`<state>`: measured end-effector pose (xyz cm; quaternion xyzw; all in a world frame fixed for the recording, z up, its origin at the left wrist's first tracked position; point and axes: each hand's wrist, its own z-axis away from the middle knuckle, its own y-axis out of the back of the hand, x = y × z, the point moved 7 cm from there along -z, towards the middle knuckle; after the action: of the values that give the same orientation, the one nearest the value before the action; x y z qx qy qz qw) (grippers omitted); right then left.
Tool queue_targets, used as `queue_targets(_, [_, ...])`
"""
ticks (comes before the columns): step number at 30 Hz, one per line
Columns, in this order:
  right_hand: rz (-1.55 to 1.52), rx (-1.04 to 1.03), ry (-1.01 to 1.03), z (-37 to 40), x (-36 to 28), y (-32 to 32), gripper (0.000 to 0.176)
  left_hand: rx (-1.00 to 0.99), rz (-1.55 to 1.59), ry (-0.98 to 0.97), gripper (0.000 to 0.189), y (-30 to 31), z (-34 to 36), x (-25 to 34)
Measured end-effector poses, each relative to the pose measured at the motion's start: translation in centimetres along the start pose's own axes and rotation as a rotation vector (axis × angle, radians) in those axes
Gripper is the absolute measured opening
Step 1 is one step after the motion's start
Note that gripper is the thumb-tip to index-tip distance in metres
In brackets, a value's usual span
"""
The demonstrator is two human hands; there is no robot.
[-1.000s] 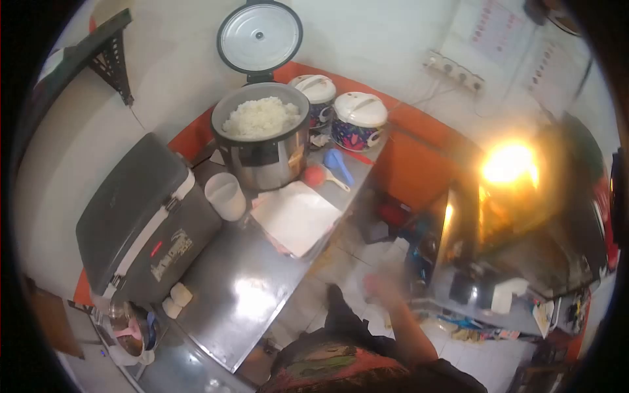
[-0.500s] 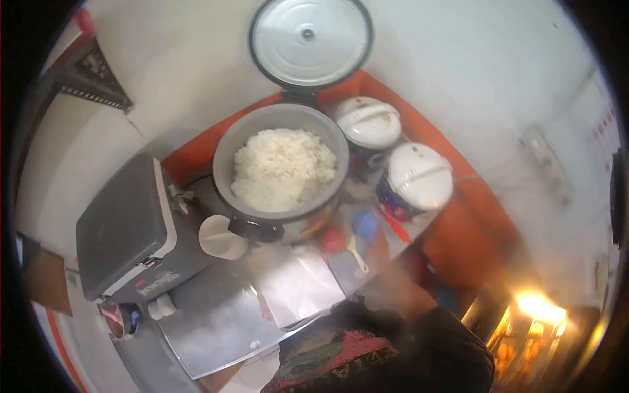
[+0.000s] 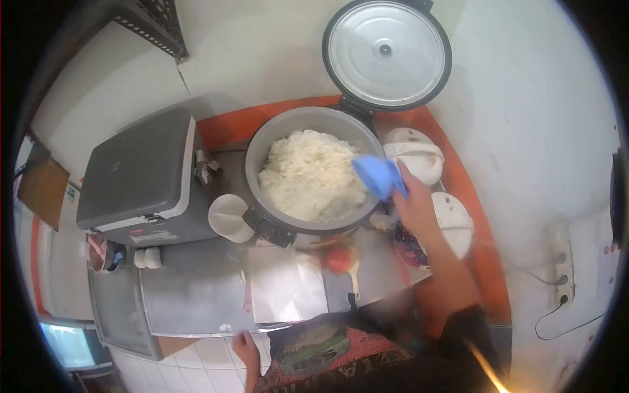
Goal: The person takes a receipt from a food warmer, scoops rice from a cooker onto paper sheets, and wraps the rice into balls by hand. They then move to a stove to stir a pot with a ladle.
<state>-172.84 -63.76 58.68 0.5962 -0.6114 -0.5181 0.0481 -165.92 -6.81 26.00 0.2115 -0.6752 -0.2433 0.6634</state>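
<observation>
My right hand [image 3: 414, 200] is closed around a blue plastic scoop [image 3: 375, 175], held over the right rim of a large rice cooker [image 3: 275, 223]. Cooked white rice [image 3: 311, 173] is heaped inside the pot, and the round lid [image 3: 386, 56] stands raised behind it. By the front edge of the metal counter [image 3: 196, 291], my left hand [image 3: 245, 347] hangs low, fingers loosely apart and nothing visible in them. Sheets of white paper [image 3: 288, 288] lie on the counter. A cream spoon [image 3: 354, 275] rests beside a blurred red item [image 3: 339, 259].
A grey cooler box [image 3: 141, 170] stands left of the cooker, with a white divided cup [image 3: 230, 217] between them. Two white-lidded containers, one at the back [image 3: 413, 157] and one in front [image 3: 453, 223], sit to the right. A power strip [image 3: 561, 272] is on the wall.
My right hand has lifted the blue scoop from the counter area up to the pot's rim. My left hand has come into view. The camera view has shifted.
</observation>
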Motion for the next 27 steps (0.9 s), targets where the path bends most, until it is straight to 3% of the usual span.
queue_targets(2, [0.237,-0.094,-0.006,-4.3,0.2,-2.4,0.043,0.056,0.085,-0.239,0.017,-1.0,-7.0,9.6])
queue_targets(5, [0.474,-0.388,-0.135,-7.3,1.2,-6.8,0.035,-0.014,0.185,-0.432,0.011,-2.3,-13.7,22.3])
queue_targets(7, [0.508,-0.387,-0.072,-7.0,0.9,-8.6,0.029,0.041,0.295,-0.547,0.030,-4.4,-16.6,27.4])
queue_targets(9, [0.541,-0.462,-0.008,-6.4,0.4,-10.3,0.026,-0.028,0.444,-0.517,0.051,-5.8,-17.1,32.0])
queue_targets(12, [0.567,-0.633,0.045,-5.0,-0.5,-12.4,0.024,-0.049,0.419,-0.614,0.057,-8.8,-17.1,34.2])
queue_targets(17, [0.534,-0.922,0.024,-4.0,-1.5,-15.3,0.024,-0.027,0.444,-0.568,0.053,-10.6,-16.8,34.0])
queue_targets(20, [0.465,-1.081,0.134,-3.3,-1.0,-18.0,0.027,-0.020,0.439,-0.575,0.050,-10.4,-16.7,34.2])
queue_targets(23, [0.363,-1.149,0.210,-3.9,-2.2,-18.4,0.032,-0.001,0.453,-0.590,0.047,-10.4,-16.8,34.3])
queue_targets(27, [0.186,-1.065,0.216,-3.9,-2.6,-19.6,0.034,0.025,0.443,-0.589,0.045,-10.7,-16.8,34.0])
